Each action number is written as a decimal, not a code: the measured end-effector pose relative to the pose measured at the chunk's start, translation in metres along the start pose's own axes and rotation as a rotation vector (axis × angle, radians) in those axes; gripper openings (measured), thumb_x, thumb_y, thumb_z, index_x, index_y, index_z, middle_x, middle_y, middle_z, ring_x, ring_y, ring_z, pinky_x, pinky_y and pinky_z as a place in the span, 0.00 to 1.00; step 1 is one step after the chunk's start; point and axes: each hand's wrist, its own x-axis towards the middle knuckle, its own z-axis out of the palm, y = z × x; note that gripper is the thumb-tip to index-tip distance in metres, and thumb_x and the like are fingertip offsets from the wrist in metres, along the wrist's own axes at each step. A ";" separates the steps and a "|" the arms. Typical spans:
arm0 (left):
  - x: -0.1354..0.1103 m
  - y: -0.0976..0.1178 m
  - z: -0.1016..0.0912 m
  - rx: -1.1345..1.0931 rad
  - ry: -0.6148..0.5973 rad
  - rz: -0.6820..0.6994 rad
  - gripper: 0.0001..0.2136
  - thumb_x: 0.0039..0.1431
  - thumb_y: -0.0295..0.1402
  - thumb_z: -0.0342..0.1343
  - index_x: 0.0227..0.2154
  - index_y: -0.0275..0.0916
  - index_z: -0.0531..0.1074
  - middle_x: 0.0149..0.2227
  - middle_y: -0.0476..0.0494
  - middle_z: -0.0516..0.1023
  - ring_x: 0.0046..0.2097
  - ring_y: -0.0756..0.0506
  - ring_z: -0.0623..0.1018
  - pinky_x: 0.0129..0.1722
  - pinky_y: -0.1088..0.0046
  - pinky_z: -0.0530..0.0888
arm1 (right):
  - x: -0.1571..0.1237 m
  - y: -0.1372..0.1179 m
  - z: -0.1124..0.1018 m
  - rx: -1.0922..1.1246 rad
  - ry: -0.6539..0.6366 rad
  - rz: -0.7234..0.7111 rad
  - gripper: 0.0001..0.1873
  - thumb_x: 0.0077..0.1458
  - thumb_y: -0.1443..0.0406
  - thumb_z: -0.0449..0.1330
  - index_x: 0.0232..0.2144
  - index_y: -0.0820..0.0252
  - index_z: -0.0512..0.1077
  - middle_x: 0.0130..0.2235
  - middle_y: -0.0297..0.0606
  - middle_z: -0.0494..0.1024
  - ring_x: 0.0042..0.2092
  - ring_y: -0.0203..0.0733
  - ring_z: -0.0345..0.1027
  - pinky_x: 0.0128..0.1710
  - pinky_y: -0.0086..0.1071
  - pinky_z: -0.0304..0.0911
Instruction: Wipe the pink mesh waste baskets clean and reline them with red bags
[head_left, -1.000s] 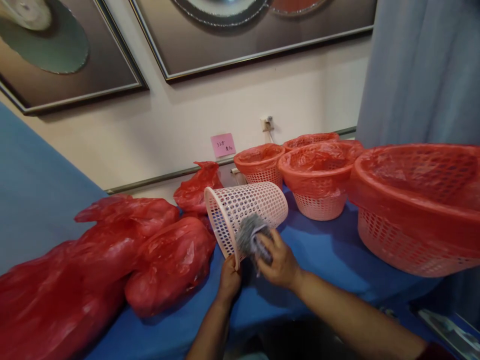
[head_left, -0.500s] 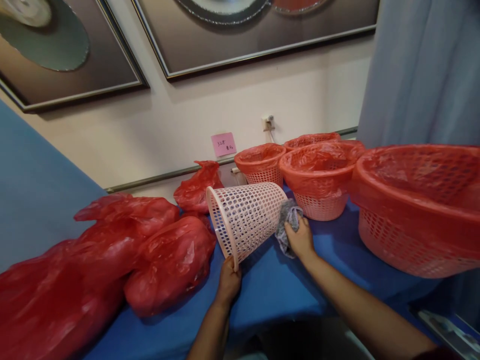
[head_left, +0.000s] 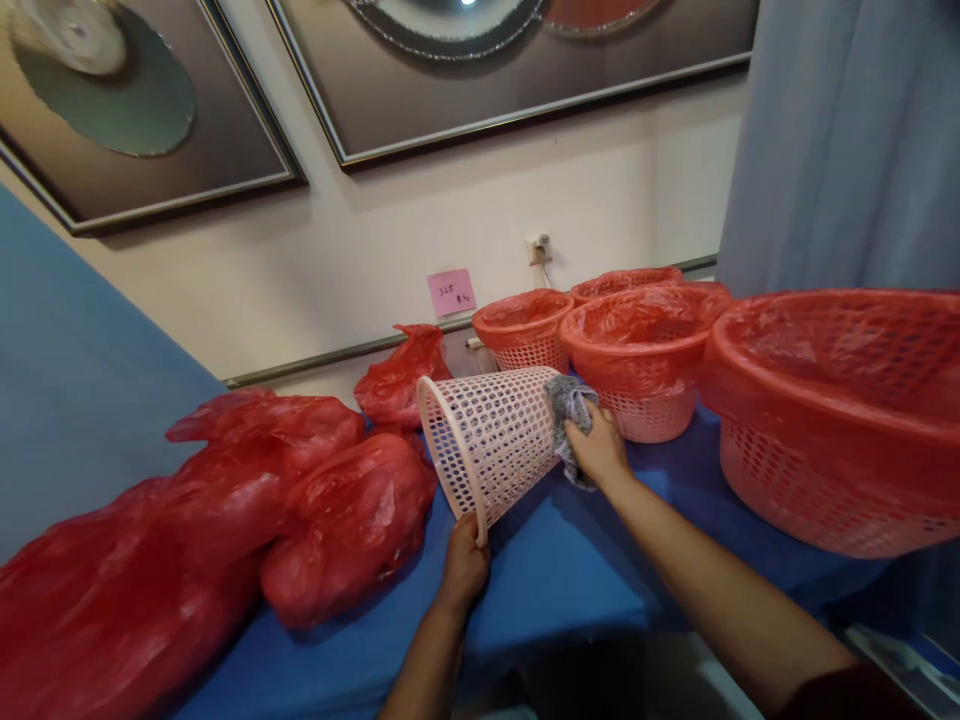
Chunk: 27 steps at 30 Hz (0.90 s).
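A pale pink perforated plastic basket (head_left: pixel 491 440) lies tilted on its side over the blue table (head_left: pixel 570 570), its open mouth facing me and to the left. My left hand (head_left: pixel 465 565) grips the lower rim of the basket, fingers closed round it. My right hand (head_left: pixel 598 447) presses a crumpled grey cloth (head_left: pixel 568 405) against the basket's closed bottom end, fingers closed on the cloth.
Several red plastic bags (head_left: pixel 225 510) lie heaped on the left of the table. Three baskets lined with red bags (head_left: pixel 641 350) stand behind, a larger lined basket (head_left: pixel 840 400) on the right. A pink note (head_left: pixel 451 292) hangs on the wall; a grey curtain (head_left: pixel 847 140) at right.
My right hand has carried the grey cloth from the basket's side near the rim to its bottom end, then slid it slightly up. The left hand keeps its hold on the rim.
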 end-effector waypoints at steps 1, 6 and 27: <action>0.000 0.001 0.001 0.011 -0.030 0.001 0.14 0.56 0.37 0.57 0.40 0.37 0.83 0.42 0.38 0.85 0.52 0.34 0.80 0.59 0.53 0.72 | 0.005 0.002 -0.002 -0.011 0.013 0.018 0.29 0.56 0.60 0.58 0.57 0.66 0.72 0.48 0.53 0.74 0.52 0.58 0.72 0.56 0.53 0.68; -0.002 0.021 0.005 0.055 -0.138 -0.022 0.19 0.50 0.34 0.62 0.46 0.38 0.81 0.50 0.37 0.83 0.57 0.32 0.77 0.63 0.50 0.68 | -0.032 -0.013 -0.013 0.080 -0.079 -0.463 0.26 0.55 0.63 0.59 0.58 0.55 0.71 0.56 0.47 0.69 0.56 0.52 0.70 0.57 0.45 0.69; -0.024 0.049 0.012 -0.076 -0.064 -0.089 0.25 0.60 0.52 0.57 0.49 0.37 0.81 0.54 0.36 0.81 0.61 0.34 0.76 0.66 0.51 0.66 | -0.060 0.060 -0.003 0.047 0.018 -0.140 0.27 0.58 0.58 0.55 0.58 0.62 0.69 0.49 0.49 0.74 0.50 0.53 0.73 0.51 0.48 0.71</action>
